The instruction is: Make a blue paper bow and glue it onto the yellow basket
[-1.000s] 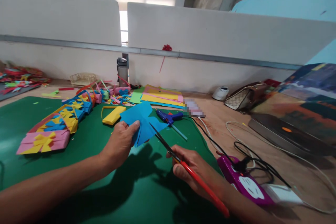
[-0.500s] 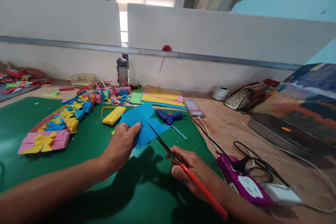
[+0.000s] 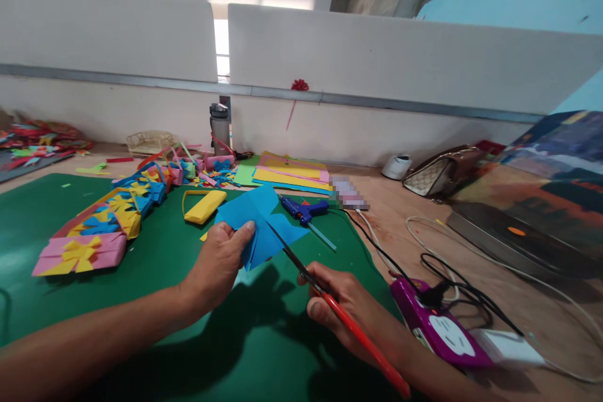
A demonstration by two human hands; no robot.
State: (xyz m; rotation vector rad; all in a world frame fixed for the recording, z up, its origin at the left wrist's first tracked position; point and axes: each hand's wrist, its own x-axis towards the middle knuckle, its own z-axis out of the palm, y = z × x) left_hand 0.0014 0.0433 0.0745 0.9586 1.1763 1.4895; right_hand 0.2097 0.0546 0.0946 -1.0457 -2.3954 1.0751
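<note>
- Paper (image 3: pixel 259 204), blue and notched into flaps, sits at 8 o'clock just off my view's centre, pinched by thumb and fingers of the left hand (image 3: pixel 220 254).
- Right hand (image 3: pixel 348 292), at 5 o'clock, grips the red-handled scissors (image 3: pixel 339 311); from here I can't tell whether their blades are parted.
- I'd watch their tip, near that thumb: an overlong snip could sever a flap, a slip could nick skin.

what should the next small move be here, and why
Probably one short, careful snip: the left hand pinches the blue paper, and the right hand holds the red-handled scissors with the blade tips at the paper, near its middle. Whether the blades are parted is hard to tell.
</note>
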